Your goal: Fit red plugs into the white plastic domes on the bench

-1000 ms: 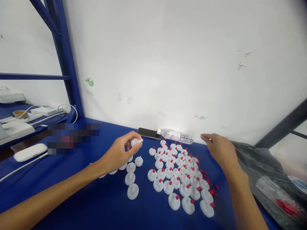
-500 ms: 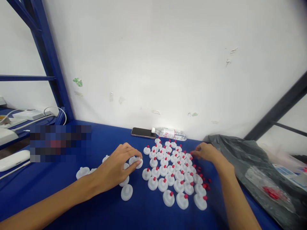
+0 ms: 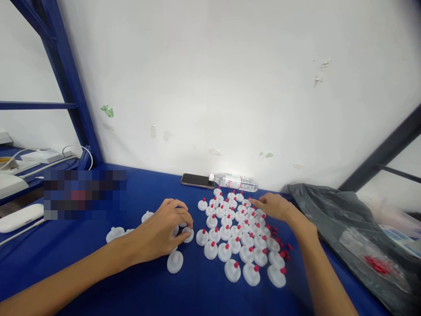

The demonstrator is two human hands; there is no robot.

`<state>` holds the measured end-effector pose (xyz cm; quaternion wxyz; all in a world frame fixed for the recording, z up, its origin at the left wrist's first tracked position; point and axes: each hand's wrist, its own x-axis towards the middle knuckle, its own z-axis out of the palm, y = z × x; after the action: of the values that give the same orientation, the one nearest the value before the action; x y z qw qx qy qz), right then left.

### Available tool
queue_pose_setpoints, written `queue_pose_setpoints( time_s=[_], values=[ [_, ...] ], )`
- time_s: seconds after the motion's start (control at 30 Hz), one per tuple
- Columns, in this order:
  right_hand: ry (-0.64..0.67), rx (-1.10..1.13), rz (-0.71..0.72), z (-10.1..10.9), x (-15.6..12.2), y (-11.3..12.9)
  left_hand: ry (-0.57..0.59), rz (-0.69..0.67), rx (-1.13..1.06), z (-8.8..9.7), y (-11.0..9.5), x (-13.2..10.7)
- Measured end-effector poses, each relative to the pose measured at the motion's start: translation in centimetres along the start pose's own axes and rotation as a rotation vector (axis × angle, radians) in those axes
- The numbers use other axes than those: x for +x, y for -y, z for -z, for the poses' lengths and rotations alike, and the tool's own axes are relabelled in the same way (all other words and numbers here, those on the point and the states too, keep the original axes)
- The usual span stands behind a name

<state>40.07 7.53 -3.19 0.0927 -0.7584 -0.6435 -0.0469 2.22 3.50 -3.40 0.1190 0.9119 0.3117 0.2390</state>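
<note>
My left hand point(image 3: 166, 226) pinches the edge of a round translucent white plastic cap point(image 3: 188, 235) between thumb and fingers, low over the blue table. More plain white caps lie around and partly under it, one point(image 3: 175, 262) in front and another point(image 3: 115, 235) by the wrist. In the middle stands a dense group of similar white caps with red tips point(image 3: 235, 244). My right hand point(image 3: 272, 206) is at the group's back right corner, its fingers drawn together and reaching to a red tip point(image 3: 249, 199); whether something small is between them is hidden. Loose red tips point(image 3: 289, 247) lie beside the group.
A phone point(image 3: 197, 181) and a clear water bottle point(image 3: 235, 182) lie along the wall. At the right, a dark grey plastic bag point(image 3: 315, 210) carries a clear bag of red pieces point(image 3: 375, 263). White devices and cables point(image 3: 21, 218) sit at the left. Blue frame posts point(image 3: 70, 79) rise at the sides.
My right hand has moved left and slightly away from me along the group's back edge. My left hand has lowered a little, with the pinched cap now nearer the table.
</note>
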Motion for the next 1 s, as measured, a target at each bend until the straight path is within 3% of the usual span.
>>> queue_pose_setpoints(
  time_s=[0.1,0.23,0.47,0.57,0.7,0.83,1.0],
  values=[
    [0.111,-0.026,-0.037,0.9,-0.2,0.2,0.017,0.030,0.010,0.3,-0.4,0.2],
    [0.162,-0.081,-0.121,1.8,-0.4,0.3,0.016,0.040,0.012,0.4,-0.5,0.0],
    [0.249,-0.124,-0.198,1.3,-0.6,0.4,-0.039,0.020,-0.003,0.8,-1.0,-0.2],
    [0.173,-0.113,-0.192,2.1,-0.9,1.1,-0.102,0.008,0.002,1.0,-1.1,-0.1],
    [-0.021,-0.057,-0.180,4.1,-1.5,3.0,-0.197,-0.003,0.038,0.9,-0.9,-0.1],
    [-0.074,0.131,0.021,5.0,-2.4,6.7,-0.245,-0.026,0.084,0.6,-0.8,-0.4],
    [0.128,0.550,0.442,3.0,-5.1,12.9,-0.209,-0.080,0.091,0.6,-0.7,-0.6]
  ],
)
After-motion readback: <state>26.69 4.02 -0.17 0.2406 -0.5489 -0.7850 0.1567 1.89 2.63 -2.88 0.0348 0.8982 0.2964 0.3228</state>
